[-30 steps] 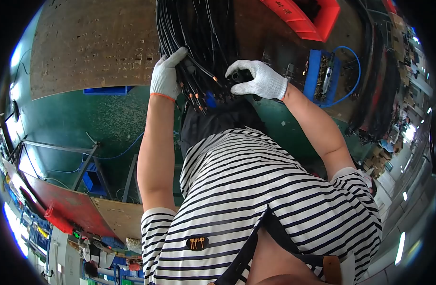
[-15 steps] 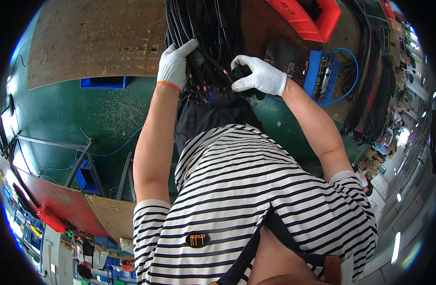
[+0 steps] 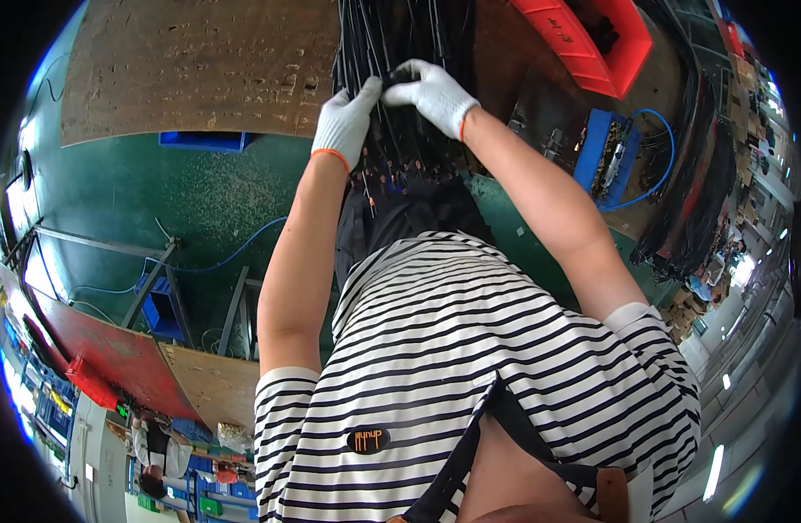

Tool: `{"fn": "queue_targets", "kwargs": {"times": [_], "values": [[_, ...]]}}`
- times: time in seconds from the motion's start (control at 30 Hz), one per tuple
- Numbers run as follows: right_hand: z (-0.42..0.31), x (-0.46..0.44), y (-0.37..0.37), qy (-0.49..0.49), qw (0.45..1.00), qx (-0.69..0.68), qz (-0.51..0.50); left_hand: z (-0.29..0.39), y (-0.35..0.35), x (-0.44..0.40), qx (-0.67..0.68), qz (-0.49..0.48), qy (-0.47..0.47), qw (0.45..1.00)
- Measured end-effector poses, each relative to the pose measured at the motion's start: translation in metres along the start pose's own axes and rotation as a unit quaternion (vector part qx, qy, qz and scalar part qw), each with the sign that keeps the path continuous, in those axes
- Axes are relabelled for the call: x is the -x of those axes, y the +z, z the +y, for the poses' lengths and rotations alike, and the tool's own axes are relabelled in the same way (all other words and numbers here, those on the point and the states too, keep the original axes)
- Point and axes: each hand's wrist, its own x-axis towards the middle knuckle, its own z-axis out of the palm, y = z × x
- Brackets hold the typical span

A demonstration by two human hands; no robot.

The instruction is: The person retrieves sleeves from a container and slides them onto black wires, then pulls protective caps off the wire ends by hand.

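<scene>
While both forearms extend forward over the lap, the gloved hands meet at a bundle of black cables (image 3: pixel 431 144). The bundle runs from the top edge of the view down to the dark cloth on the lap, where several cable ends show orange or copper-coloured tips.

The left hand (image 3: pixel 343 120) is at the left side of the bundle. Its thumb points up and its fingers are closed on part of the black cables. The right hand (image 3: pixel 435 98) reaches across the bundle from the right. Its fingers are curved, with the thumb and forefinger parted and dark material between them; the grip and the exact item cannot be told against the dark cables. The 2 hands are close together, and both gloves are white with orange cuffs.

To the left of the bundle is a brown board (image 3: pixel 187 70), with a blue bin (image 3: pixel 204 142) below its near edge. To the right are a red bin (image 3: pixel 629 68), tilted in the view, and a blue tray (image 3: pixel 595 144) containing small parts. A blue hose (image 3: pixel 671 152) curves beside the tray. Farther right, a second cable bundle (image 3: pixel 701 187) hangs. 1 other person (image 3: pixel 156 446) is visible at lower left, well apart from the hands.
</scene>
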Motion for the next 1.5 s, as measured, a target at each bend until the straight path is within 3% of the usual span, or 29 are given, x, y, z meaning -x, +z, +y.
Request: {"fn": "queue_targets", "kwargs": {"times": [0.17, 0.3, 0.33, 0.37, 0.43, 0.53, 0.67, 0.77, 0.93, 1.03, 1.07, 1.2, 1.3, 1.33, 1.5], "values": [[-0.026, -0.046, 0.011, 0.01, 0.999, 0.027, 0.032, 0.02, -0.029, 0.008, -0.015, 0.01, -0.033, 0.999], [-0.034, -0.086, 0.007, -0.043, 0.988, 0.089, 0.115, 0.026, -0.039, 0.01, 0.034, 0.0, -0.039, 0.999], [-0.034, -0.092, 0.005, -0.054, 0.99, 0.067, 0.113, 0.024, -0.042, 0.008, 0.045, -0.009, -0.047, 0.998], [-0.034, -0.093, -0.001, -0.003, 0.998, -0.001, 0.063, 0.022, -0.044, 0.006, 0.056, -0.019, -0.053, 0.997], [-0.041, -0.069, -0.006, -0.029, 0.992, -0.117, 0.024, 0.025, -0.038, 0.009, 0.082, -0.043, -0.06, 0.994], [-0.036, -0.042, 0.005, -0.035, 0.97, -0.238, 0.033, 0.018, -0.023, 0.009, 0.163, -0.09, -0.055, 0.981], [-0.025, -0.011, 0.013, -0.036, 0.974, -0.221, 0.046, 0.003, -0.015, 0.003, 0.165, -0.1, -0.047, 0.98], [-0.011, -0.002, 0.011, -0.012, 0.957, -0.282, 0.062, -0.002, -0.011, 0.002, 0.189, -0.102, -0.053, 0.975], [-0.006, 0.007, 0.009, -0.01, 0.981, -0.186, 0.05, -0.013, -0.01, -0.007, 0.178, -0.111, -0.067, 0.976], [-0.003, 0.006, 0.004, -0.025, 0.989, -0.136, 0.06, -0.011, -0.006, -0.005, 0.154, -0.071, -0.072, 0.983], [0.004, 0.004, 0.0, -0.027, 0.985, -0.159, 0.053, -0.017, -0.005, -0.011, 0.122, -0.007, -0.068, 0.99], [0.014, 0.026, -0.015, -0.037, 0.985, -0.164, 0.029, -0.012, -0.011, -0.008, 0.142, -0.007, -0.06, 0.988], [0.019, 0.056, -0.028, -0.04, 0.995, -0.092, 0.012, -0.014, -0.028, -0.021, 0.095, -0.068, -0.087, 0.989], [0.023, 0.065, -0.032, -0.06, 0.998, -0.001, 0.019, -0.013, -0.023, -0.018, 0.138, -0.04, -0.1, 0.985], [0.035, 0.101, -0.048, -0.029, 0.998, 0.018, -0.05, -0.014, -0.011, -0.011, 0.168, -0.059, -0.101, 0.979]]}}
